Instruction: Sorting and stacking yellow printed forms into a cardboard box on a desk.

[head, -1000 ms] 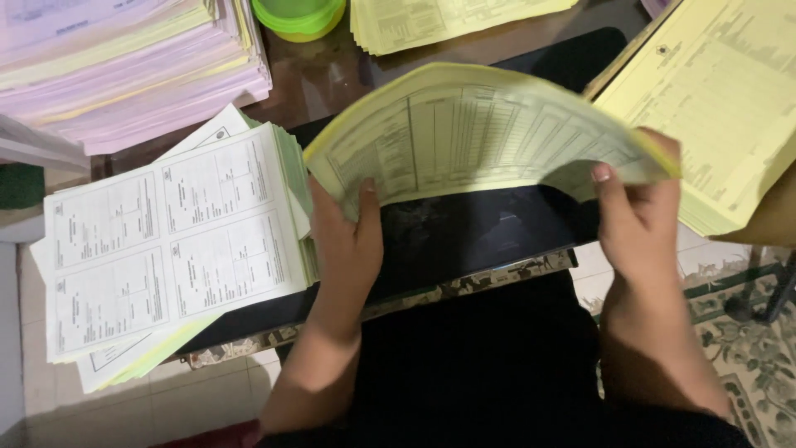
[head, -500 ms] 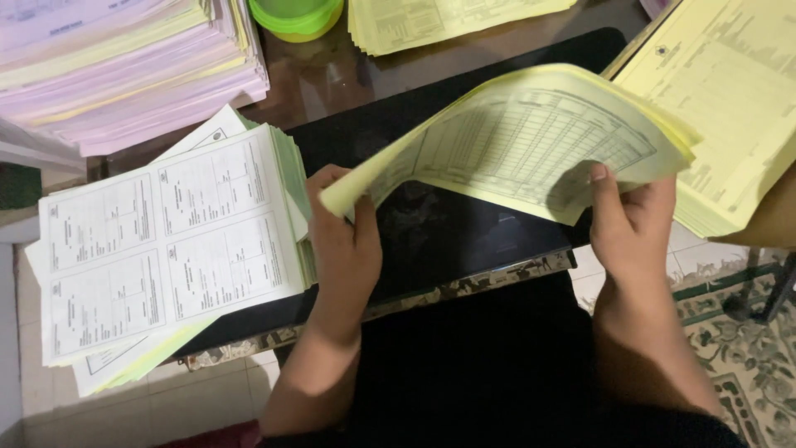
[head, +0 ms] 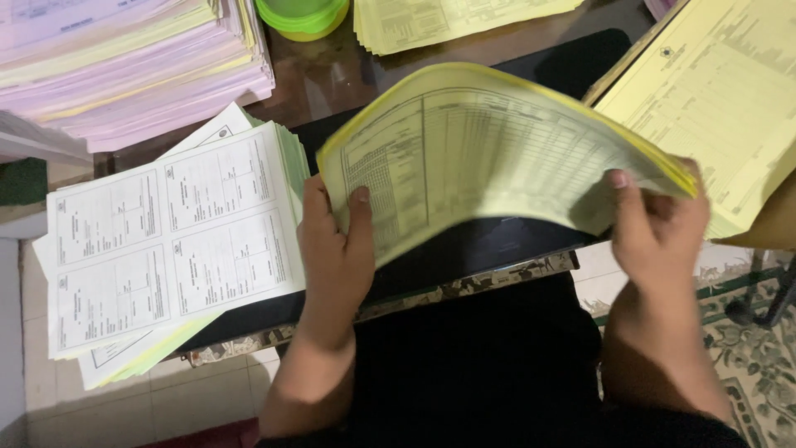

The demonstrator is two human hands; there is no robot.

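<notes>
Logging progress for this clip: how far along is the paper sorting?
Done: a white stack lies squared at the left. In hand: left hand and right hand hold a bowed yellow sheaf. Left: the pink pile and other yellow sheets lie untouched.

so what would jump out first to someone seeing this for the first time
The bowed sheaf of yellow forms at centre, held up by the left hand at one end and the right hand at the other. Next, the white printed sheets stacked at left and the tall pink and yellow paper pile at top left.
</notes>
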